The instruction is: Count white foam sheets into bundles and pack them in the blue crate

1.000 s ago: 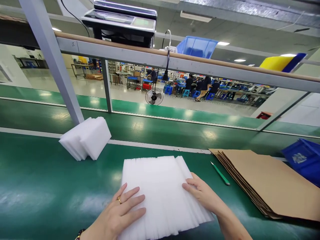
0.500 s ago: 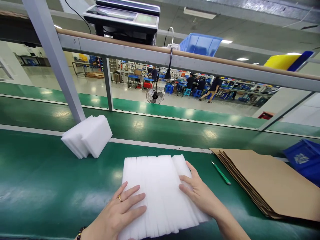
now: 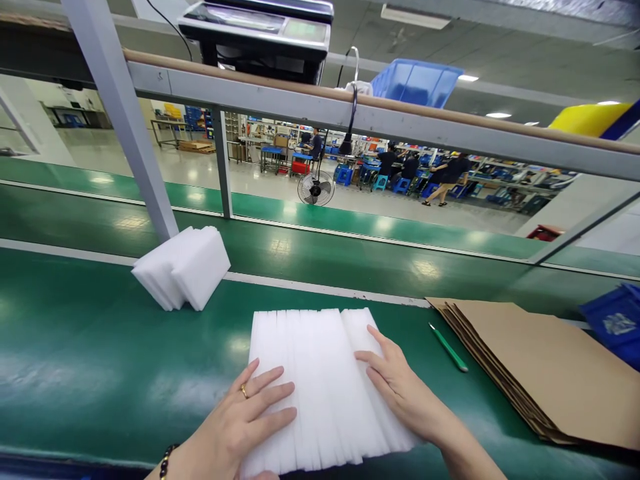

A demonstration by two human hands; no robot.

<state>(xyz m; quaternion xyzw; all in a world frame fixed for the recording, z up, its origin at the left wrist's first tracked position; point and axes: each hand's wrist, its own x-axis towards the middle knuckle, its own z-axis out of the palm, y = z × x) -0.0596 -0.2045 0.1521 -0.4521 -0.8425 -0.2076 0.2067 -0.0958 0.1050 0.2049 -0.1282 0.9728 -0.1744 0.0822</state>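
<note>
A row of white foam sheets (image 3: 320, 380), packed side by side, lies on the green work surface in front of me. My left hand (image 3: 245, 420) rests on its left part with fingers spread flat. On the right side, the fingers of my right hand (image 3: 403, 387) are apart and touch the end sheets, which lean slightly away from the others. A smaller stack of white foam pieces (image 3: 200, 270) stands further back on the left. To the right of my right hand lies a green craft knife (image 3: 450, 350).
Brown cardboard sheets (image 3: 545, 360) are piled at the right, beside a blue bin (image 3: 615, 323). A metal post (image 3: 120, 120) rises at the left, joining an overhead rail (image 3: 280, 93) that carries a scale (image 3: 255, 30) and a light blue bin (image 3: 417, 83). Several people are in the background.
The view has shifted slightly, so most things sit a little further right. My right index finger has drawn in from the outer edge onto the foam; my left hand stays flat on it.
</note>
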